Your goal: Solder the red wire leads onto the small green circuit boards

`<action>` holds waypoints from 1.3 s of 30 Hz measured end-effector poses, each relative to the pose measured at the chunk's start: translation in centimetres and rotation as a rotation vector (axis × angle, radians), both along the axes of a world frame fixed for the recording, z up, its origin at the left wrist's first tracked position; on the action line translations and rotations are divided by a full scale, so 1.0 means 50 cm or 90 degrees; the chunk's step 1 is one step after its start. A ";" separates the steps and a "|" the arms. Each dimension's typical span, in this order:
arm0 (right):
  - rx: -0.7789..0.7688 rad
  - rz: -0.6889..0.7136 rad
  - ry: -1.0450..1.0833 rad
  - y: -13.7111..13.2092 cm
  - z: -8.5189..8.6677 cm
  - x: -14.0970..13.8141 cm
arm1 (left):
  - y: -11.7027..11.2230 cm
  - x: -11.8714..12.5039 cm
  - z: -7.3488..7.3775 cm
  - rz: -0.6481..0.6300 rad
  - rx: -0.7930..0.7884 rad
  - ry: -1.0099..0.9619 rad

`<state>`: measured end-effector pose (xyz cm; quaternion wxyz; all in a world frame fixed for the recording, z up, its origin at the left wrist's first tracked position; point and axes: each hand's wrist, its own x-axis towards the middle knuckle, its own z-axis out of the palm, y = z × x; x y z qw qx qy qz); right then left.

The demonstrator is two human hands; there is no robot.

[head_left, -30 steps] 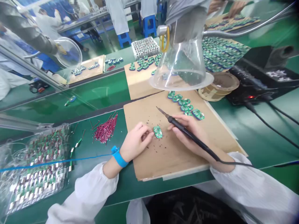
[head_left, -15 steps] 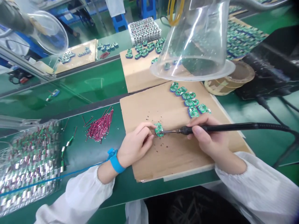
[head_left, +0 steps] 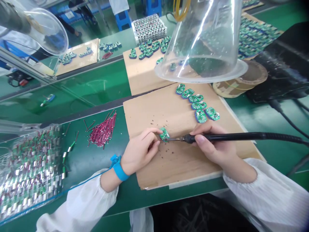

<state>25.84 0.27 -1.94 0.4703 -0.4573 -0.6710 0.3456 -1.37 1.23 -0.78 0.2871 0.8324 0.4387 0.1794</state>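
Observation:
My left hand, with a blue wrist strap, pinches a small green circuit board against the cardboard sheet. My right hand grips a black soldering iron lying almost level, its metal tip touching the board's right edge. Dark specks dot the cardboard around the board.
A row of several finished green boards lies on the cardboard's far right. Magenta wire pieces lie left of it, and a bag of parts fills the far left. A clear fume hood hangs above; a tape roll and a black station sit right.
The iron swung down from pointing up-left to lying level, and its tip now touches the board. My left hand closed its pinch on the board. The view tilted nearer.

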 end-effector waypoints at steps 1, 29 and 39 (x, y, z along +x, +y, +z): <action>0.003 0.002 -0.002 0.000 0.000 0.000 | 0.000 0.001 0.000 0.005 0.000 -0.001; 0.042 0.020 -0.045 0.005 -0.001 -0.002 | -0.002 0.009 -0.001 0.056 -0.018 -0.029; 0.047 0.021 -0.050 0.004 0.001 -0.001 | -0.001 0.012 0.001 0.055 -0.015 -0.024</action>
